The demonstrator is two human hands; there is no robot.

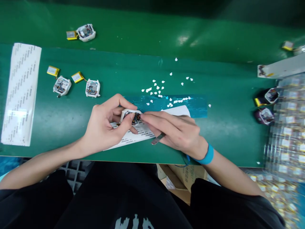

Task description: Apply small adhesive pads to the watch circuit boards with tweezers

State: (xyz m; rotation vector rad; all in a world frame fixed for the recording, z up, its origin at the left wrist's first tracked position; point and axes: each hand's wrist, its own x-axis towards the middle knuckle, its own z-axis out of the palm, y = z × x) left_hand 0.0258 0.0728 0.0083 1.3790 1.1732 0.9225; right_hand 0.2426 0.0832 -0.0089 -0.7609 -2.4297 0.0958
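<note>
My left hand (pixel 108 122) grips a white watch case (pixel 124 114) between thumb and fingers. The case is tilted, and a small circuit board with dark parts shows inside it. At its right edge, the fingertips of my right hand (pixel 175 128) are pressed together, touching or almost touching the board. A flat metal tool (pixel 158 139) sticks out below the right palm, held in that hand; its other end is hidden. Beneath both hands lies a white printed sheet (pixel 133 140). Small white round stickers (pixel 156 92) with tabs are scattered behind them, several on a blue film strip (pixel 200 106).
Left on the green table are open watch cases (pixel 92 88) with yellow-edged batteries (pixel 77 77), and another printed sheet (pixel 21 95). A further case (pixel 86 32) lies at the back. Dark cases (pixel 264 116) and stacked clear trays (pixel 287 121) line the right side.
</note>
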